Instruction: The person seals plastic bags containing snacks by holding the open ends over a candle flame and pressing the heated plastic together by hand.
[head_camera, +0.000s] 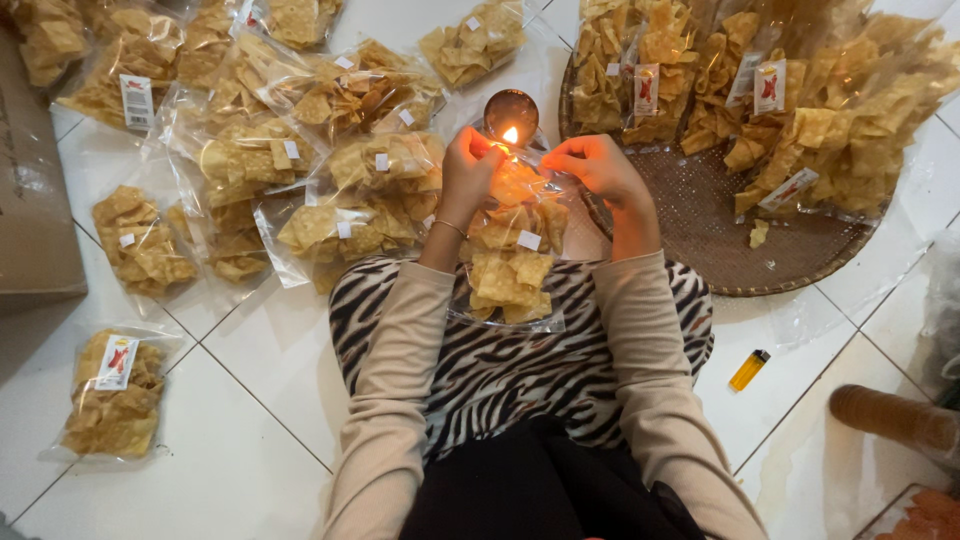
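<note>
Head view: both hands pinch the top edge of a clear chip bag that lies on the lap over a zebra-striped cloth. The left hand grips the bag's left corner, the right hand its right corner, with a small flame just between them at the far edge. Sealed bags lie on the floor to the left; a woven tray of bags sits to the right, and a yellow lighter lies near right.
</note>
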